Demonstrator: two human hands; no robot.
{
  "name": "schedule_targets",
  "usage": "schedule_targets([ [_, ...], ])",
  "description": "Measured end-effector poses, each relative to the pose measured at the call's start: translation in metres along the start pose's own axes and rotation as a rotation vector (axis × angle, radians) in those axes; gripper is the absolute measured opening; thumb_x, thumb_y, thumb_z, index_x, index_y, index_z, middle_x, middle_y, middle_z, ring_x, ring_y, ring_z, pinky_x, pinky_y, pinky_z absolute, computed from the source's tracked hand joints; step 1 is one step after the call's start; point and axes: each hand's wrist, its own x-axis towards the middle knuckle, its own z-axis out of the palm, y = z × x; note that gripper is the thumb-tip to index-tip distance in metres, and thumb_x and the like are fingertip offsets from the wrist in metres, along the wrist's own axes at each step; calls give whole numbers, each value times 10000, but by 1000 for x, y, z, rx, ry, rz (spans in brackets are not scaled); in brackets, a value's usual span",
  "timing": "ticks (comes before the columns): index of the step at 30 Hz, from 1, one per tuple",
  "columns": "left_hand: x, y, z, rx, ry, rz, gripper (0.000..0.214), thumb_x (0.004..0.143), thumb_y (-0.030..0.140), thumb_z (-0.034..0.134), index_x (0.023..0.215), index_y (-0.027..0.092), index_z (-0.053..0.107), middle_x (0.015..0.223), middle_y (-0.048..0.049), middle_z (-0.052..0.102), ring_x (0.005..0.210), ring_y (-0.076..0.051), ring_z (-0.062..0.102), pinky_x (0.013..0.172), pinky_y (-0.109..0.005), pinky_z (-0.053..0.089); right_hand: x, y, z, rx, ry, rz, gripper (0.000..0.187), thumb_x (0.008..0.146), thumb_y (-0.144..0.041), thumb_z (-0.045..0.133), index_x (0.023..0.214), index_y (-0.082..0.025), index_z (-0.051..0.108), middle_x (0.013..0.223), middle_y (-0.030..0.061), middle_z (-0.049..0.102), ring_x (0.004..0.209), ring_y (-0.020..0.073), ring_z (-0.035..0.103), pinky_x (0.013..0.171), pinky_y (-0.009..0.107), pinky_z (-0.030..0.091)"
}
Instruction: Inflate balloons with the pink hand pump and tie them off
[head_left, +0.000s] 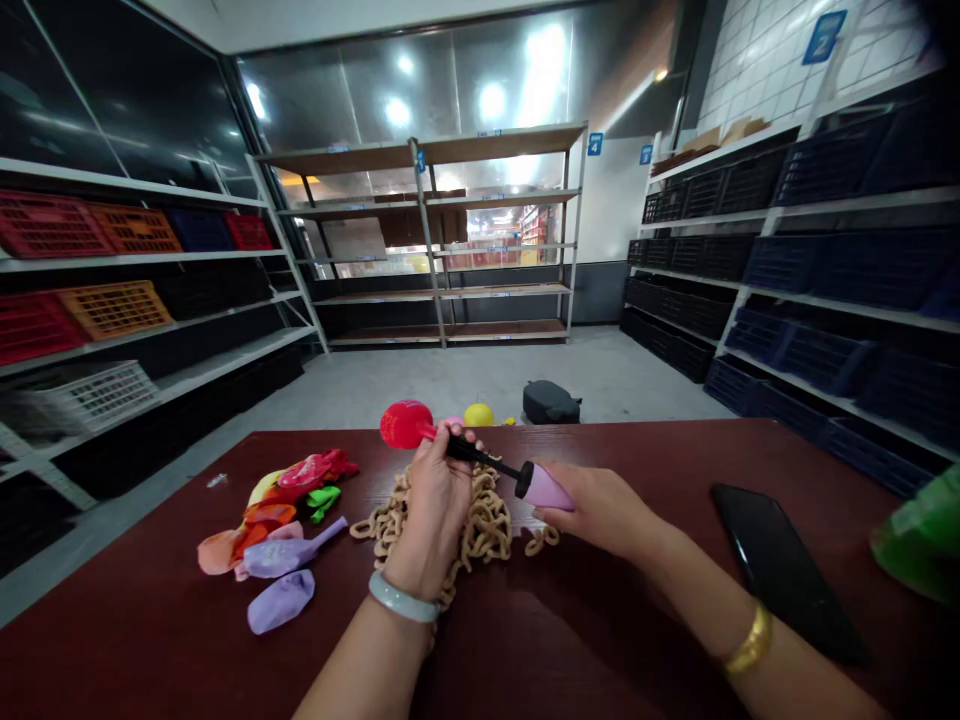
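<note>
My left hand (pixel 441 500) is closed around the neck of a partly filled red balloon (pixel 405 424) and the front of a hand balloon pump (pixel 504 466). The pump has a black nozzle end and a thin black rod. Its pink-purple end (pixel 546 490) sits in the closed fingers of my right hand (pixel 604 505). The balloon's neck points into my left fingers, which hide where it meets the nozzle. Beneath my left hand lies a pile of tan ring-shaped pieces (pixel 487 525). To the left are flat coloured balloons (pixel 277 505), red, orange, green and purple.
A black phone (pixel 784 565) lies at the right of the dark red table (pixel 615 640), near a blurred green object (pixel 922 535). Past the far edge show a yellow round thing (pixel 478 414) and a dark grey object (pixel 551 402). Shelves with crates (pixel 116 310) flank the room.
</note>
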Motion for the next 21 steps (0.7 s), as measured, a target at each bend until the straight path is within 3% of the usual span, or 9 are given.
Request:
schedule_targets([
  [4, 9, 13, -6, 7, -8, 38, 130, 775, 144, 677, 778, 161, 547, 741, 0, 566, 679, -146, 583, 638, -303, 486, -1, 5, -3, -3, -23, 0, 538, 835, -478, 580, 1329, -293, 472, 1212, 58, 655, 1052, 308, 628, 824, 400, 466],
  [9, 12, 12, -8, -12, -50, 31, 130, 776, 155, 681, 780, 161, 551, 742, -1, 554, 689, -145, 573, 640, -296, 473, 0, 11, -4, 12, -47, 4, 568, 841, -508, 562, 1348, -272, 462, 1207, 67, 656, 1065, 309, 622, 837, 412, 465],
  [17, -11, -20, 5, 27, -73, -41, 144, 802, 232, 677, 824, 161, 554, 774, -22, 586, 691, -140, 586, 657, -288, 495, -1, 4, -4, 45, -63, 11, 584, 857, -526, 549, 1359, -248, 439, 1172, 79, 667, 991, 299, 645, 775, 366, 459],
  [21, -26, -34, 12, 72, -45, -131, 195, 811, 307, 669, 868, 162, 551, 863, -69, 646, 782, -197, 646, 750, -379, 523, -1, -1, -7, 43, -36, -12, 568, 863, -511, 551, 1362, -272, 422, 1172, 58, 665, 995, 295, 643, 775, 360, 452],
])
